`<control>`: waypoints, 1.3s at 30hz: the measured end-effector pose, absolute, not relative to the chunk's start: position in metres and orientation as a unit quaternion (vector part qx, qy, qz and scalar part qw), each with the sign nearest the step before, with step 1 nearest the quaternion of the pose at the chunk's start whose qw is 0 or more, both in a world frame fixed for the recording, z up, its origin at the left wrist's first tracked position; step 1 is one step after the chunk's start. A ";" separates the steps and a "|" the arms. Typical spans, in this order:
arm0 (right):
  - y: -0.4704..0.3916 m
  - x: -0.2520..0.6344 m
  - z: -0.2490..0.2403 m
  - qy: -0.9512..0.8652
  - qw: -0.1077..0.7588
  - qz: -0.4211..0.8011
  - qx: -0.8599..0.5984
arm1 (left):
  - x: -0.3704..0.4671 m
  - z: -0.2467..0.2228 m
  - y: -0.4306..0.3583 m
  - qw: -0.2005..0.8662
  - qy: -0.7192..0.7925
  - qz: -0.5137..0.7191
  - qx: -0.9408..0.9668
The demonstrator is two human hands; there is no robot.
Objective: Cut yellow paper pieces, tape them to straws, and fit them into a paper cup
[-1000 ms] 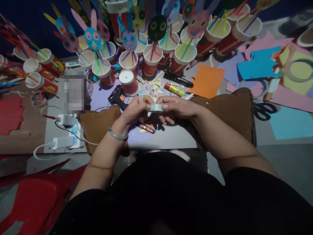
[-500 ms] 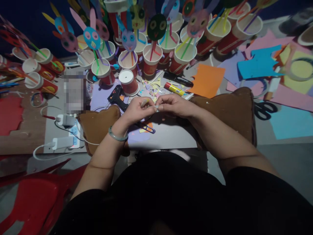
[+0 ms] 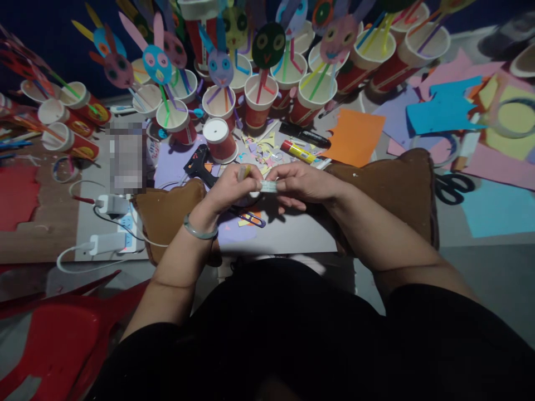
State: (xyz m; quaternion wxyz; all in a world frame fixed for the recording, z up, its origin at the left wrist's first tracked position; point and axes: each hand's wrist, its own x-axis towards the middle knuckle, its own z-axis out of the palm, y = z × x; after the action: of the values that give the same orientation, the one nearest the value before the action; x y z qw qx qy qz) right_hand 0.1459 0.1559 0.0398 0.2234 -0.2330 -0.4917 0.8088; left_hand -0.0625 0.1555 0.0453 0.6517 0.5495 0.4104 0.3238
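My left hand [image 3: 236, 186] and my right hand [image 3: 303, 185] meet over the table, each pinching one end of a small whitish strip with pale green marks [image 3: 268, 186]. Its material is too small to tell. A yellowish, narrow piece [image 3: 244, 172] also pokes up between my left thumb and fingers; its kind is unclear. The lower fingers of my right hand are loosely curled. Just left of my left hand lies a black glue gun [image 3: 199, 166]. A purple, loop-shaped tool [image 3: 251, 218] lies below the hands, near orange and yellow paper scraps.
Red paper cups [image 3: 219, 139] with straws and paper animal heads crowd the back. A glue stick [image 3: 297, 151], black marker [image 3: 304, 135] and paper snippets [image 3: 261, 147] lie beyond my hands. Brown cushions [image 3: 388, 200] flank my forearms. Black scissors [image 3: 453, 187] lie right; plugged-in chargers [image 3: 107, 243] left.
The strip has turned from edge-on to show its flat face, and my hands have drawn slightly apart along it. My right hand's lower fingers have dropped into view.
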 end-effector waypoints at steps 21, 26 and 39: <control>0.157 0.141 0.041 -0.512 0.234 0.784 -0.261 | -0.057 0.050 0.152 0.554 0.448 0.351 0.608; 0.154 0.139 0.041 -0.498 0.244 0.788 -0.268 | -0.056 0.048 0.153 0.572 0.448 0.352 0.590; 0.152 0.137 0.039 -0.482 0.255 0.788 -0.287 | -0.057 0.049 0.155 0.576 0.445 0.355 0.586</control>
State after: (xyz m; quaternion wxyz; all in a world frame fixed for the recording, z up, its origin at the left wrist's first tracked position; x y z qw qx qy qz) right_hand 0.1370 0.1522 0.0389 0.2550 -0.2868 -0.4818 0.7878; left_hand -0.0568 0.1548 0.0489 0.5761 0.5865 0.4448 0.3554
